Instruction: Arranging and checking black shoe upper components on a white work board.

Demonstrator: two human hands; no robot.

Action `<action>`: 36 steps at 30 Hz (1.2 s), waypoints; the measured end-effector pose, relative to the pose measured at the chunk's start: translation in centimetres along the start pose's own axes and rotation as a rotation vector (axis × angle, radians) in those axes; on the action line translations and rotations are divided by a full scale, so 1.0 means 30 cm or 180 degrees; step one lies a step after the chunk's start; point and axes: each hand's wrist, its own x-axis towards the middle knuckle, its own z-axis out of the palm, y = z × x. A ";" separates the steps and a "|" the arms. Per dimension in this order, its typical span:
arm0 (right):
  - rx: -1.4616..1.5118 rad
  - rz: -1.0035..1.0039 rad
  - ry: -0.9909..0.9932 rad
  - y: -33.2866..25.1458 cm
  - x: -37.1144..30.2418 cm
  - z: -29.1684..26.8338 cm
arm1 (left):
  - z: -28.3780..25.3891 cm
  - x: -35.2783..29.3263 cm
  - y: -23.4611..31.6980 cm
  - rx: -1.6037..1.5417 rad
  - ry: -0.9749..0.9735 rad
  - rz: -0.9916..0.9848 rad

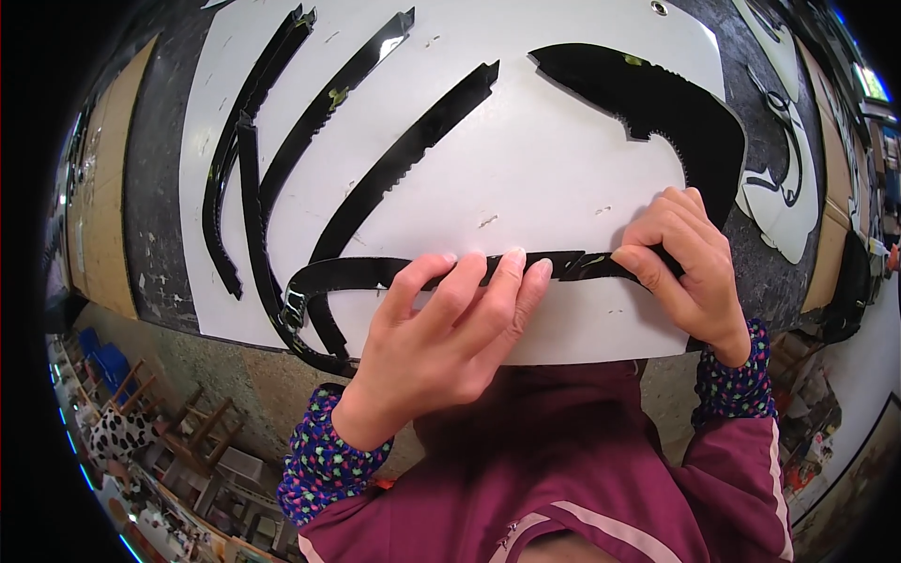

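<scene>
A long, glossy black strip (361, 273) lies crosswise near the front edge of a white board (526, 169). My left hand (450, 328) grips its middle part, fingertips bent over the far edge; the thumb is hidden. At the strip's right end, my right hand (690, 263) is closed on it, thumb and curled fingers together. Near my left fingertips, the strip shows a seam or overlap. A broad, curved black piece (709, 141) with a finely toothed inner edge reaches down behind my right hand. The strip's left end curls by another thin black strip (253, 197).
More black strips with notched edges, one a straighter strip (408, 155), lie on the board's left and middle. Scissors (771, 98) and white cut pieces (784, 211) lie at the right. Brown cardboard (111, 188) borders the dark table at left; wooden stools (202, 432) stand beyond.
</scene>
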 end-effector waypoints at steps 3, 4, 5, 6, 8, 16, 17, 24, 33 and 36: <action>-0.0040 -0.0012 0.0026 0.000 -0.001 0.002 | 0.001 0.002 0.000 0.0020 0.0008 0.0011; -0.0057 -0.0013 0.0030 -0.001 0.000 0.002 | 0.001 0.002 0.000 0.0018 0.0006 0.0014; -0.0056 -0.0009 0.0032 -0.001 0.000 0.002 | 0.001 0.001 0.001 0.0012 0.0007 0.0008; -0.0062 -0.0014 0.0027 -0.002 0.001 0.002 | 0.001 0.001 0.001 0.0005 0.0008 0.0002; -0.0071 -0.0016 0.0026 -0.004 0.002 0.000 | 0.002 0.003 0.000 -0.0009 0.0008 0.0003; -0.0083 -0.0016 0.0047 -0.004 0.002 0.006 | -0.004 0.005 0.000 -0.0009 -0.0044 -0.0001; -0.0083 -0.0013 0.0049 -0.004 0.001 0.007 | -0.003 0.005 0.000 0.0006 -0.0041 0.0000; -0.0068 -0.0068 0.0076 0.009 -0.001 0.011 | -0.003 0.012 0.004 0.0044 -0.0060 -0.0010; -0.0099 -0.0002 0.0071 0.003 0.005 0.014 | -0.002 0.008 0.000 0.0062 -0.0058 -0.0001; -0.0116 -0.0006 0.0053 0.000 0.008 0.013 | -0.009 0.007 -0.004 0.0074 -0.0102 0.0029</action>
